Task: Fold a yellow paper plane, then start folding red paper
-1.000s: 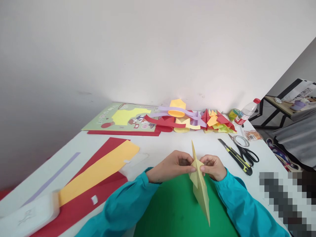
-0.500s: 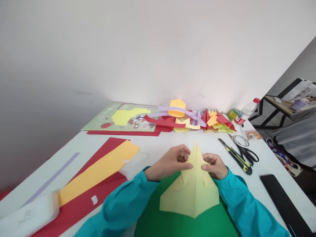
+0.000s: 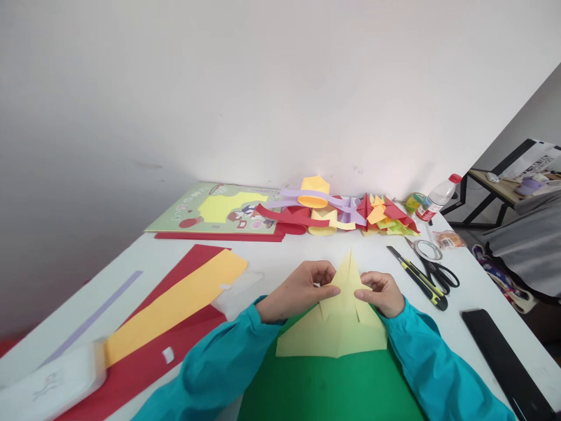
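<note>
The left hand (image 3: 300,290) and right hand (image 3: 382,293) both pinch the folded yellow paper (image 3: 339,321) in their grip. This looks like shaping; the next move needs a soft, even touch.

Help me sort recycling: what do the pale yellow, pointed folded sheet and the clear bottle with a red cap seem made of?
Pale yellow, pointed folded sheet: matte paper or thin card, given its dull, creased faces. Clear bottle with a red cap: probably smooth plastic, being see-through; glass remains possible.
</note>
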`<act>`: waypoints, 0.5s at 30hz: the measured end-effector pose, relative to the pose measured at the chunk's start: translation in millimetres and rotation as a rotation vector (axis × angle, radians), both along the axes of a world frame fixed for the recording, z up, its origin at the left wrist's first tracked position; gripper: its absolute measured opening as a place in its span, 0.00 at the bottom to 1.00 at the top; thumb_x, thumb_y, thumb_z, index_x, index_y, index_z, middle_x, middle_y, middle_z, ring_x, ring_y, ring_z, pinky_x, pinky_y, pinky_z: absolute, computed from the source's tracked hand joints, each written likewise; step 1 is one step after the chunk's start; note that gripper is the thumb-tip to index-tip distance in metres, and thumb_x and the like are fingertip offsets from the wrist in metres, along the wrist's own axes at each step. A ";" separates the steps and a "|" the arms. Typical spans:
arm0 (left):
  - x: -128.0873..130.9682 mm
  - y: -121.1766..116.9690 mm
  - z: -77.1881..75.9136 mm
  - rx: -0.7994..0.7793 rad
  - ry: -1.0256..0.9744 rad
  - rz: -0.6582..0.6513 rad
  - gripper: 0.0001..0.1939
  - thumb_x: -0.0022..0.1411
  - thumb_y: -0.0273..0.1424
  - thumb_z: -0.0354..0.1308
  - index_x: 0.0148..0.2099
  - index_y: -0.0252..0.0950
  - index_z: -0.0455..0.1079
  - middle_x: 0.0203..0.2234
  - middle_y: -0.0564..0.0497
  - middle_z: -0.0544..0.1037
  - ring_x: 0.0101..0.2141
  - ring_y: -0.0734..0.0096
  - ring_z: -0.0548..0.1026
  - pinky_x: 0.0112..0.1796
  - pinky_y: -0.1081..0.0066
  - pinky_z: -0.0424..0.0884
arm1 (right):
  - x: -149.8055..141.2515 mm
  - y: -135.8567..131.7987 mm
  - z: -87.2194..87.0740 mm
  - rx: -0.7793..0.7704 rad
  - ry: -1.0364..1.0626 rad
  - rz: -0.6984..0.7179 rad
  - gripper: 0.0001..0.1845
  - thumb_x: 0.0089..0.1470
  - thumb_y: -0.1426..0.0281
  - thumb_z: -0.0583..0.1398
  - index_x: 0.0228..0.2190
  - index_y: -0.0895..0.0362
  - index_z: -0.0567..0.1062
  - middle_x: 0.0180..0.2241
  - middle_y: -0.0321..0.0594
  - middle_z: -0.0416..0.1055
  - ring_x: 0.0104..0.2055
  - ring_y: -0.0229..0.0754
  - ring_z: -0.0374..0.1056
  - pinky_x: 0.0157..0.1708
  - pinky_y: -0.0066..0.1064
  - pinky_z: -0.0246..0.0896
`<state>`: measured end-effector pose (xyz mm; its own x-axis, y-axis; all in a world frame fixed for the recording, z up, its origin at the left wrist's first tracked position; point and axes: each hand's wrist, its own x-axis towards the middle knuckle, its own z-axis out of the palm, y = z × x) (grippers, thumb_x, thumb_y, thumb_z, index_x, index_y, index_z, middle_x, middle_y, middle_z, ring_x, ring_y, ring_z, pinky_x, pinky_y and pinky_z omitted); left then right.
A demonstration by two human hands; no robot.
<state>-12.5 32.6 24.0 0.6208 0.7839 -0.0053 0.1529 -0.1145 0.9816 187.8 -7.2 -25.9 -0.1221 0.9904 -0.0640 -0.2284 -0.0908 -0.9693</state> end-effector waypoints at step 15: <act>-1.3 -8.4 7.6 0.637 -0.146 0.082 0.08 0.55 0.20 0.53 0.28 0.36 0.70 0.30 0.49 0.71 0.33 0.71 0.70 0.35 0.69 0.67 | 1.1 -11.1 26.8 1.063 -0.687 -0.236 0.15 0.49 0.81 0.57 0.37 0.54 0.75 0.32 0.42 0.72 0.35 0.40 0.67 0.32 0.35 0.65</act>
